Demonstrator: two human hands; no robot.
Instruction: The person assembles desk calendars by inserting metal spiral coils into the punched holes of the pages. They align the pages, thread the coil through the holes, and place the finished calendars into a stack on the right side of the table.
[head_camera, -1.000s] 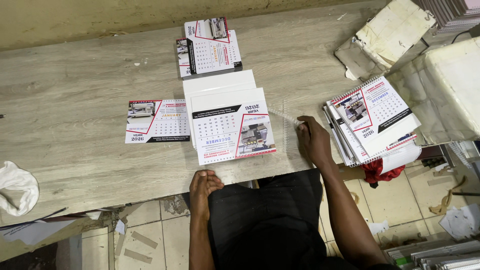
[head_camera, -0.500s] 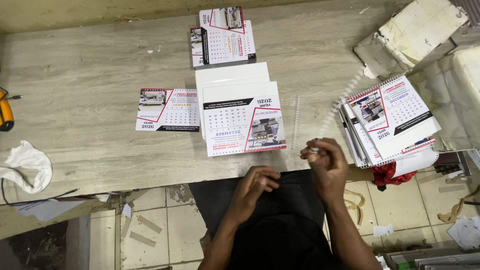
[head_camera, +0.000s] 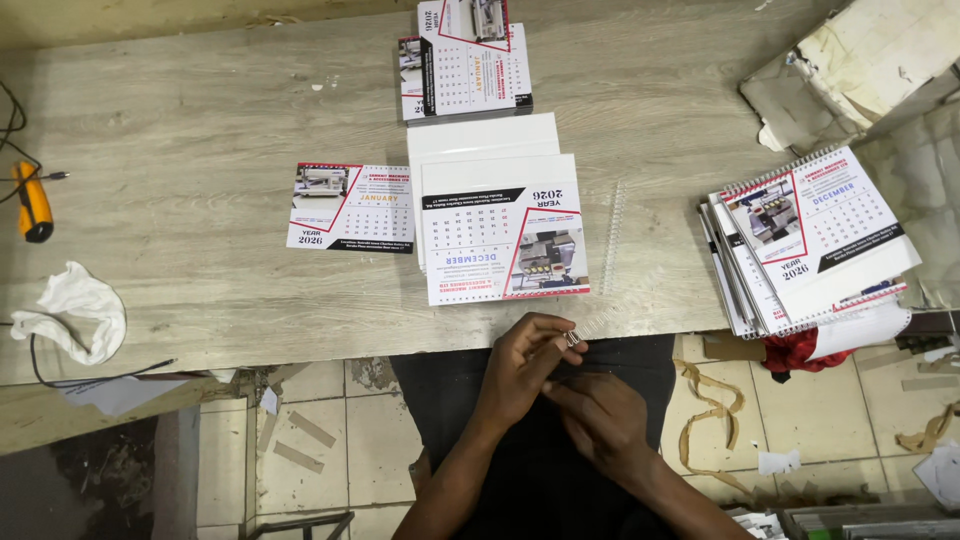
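Observation:
My left hand (head_camera: 522, 368) and my right hand (head_camera: 600, 415) are together just below the table's front edge, over my dark lap. A short silver wire binding coil (head_camera: 592, 328) is pinched in my left fingertips, and my right fingers close on its lower end. Just beyond on the wooden table (head_camera: 200, 120) lies a stack of loose desk calendar sheets (head_camera: 500, 230), white with red and black print. A second, longer wire coil (head_camera: 612, 235) lies to the right of that stack.
A single calendar sheet (head_camera: 350, 208) lies left of the stack, another calendar pile (head_camera: 468, 65) at the back. Bound calendars (head_camera: 815, 240) are heaped at the right edge over a red cloth (head_camera: 797, 352). A white rag (head_camera: 70, 310) and an orange tool (head_camera: 33, 200) lie far left.
My right hand has drawn back from the table with the wire coil, and my left hand has come up to meet it. Both now grip the coil over my lap.

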